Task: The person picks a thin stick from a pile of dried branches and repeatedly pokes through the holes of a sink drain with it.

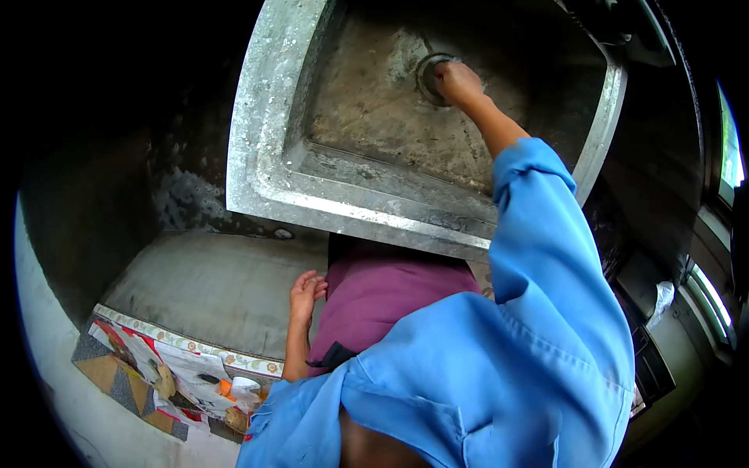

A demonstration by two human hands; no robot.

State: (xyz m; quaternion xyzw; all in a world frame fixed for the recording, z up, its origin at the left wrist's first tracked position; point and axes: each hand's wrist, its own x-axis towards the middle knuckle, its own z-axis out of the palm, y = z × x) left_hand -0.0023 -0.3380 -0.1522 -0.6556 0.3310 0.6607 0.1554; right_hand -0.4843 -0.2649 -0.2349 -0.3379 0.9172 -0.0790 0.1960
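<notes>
My right hand point(460, 83) reaches down into a stone sink point(265, 148) with a worn, speckled rim. Its fingers are closed at the round drain point(424, 78) in the sink floor; whatever they may hold is hidden. Down by my side, my left hand point(309, 288) hangs beside the purple cloth point(398, 292) at my waist. The fingers there are loosely curled and apart, with nothing in them.
Left of me is a low grey ledge point(218, 285) with a floral tile border point(187, 337). Papers point(195, 374) and an orange-and-white container point(238, 388) lie beyond it. A dark wall point(94, 210) rises to the left; a window point(731, 148) is far right.
</notes>
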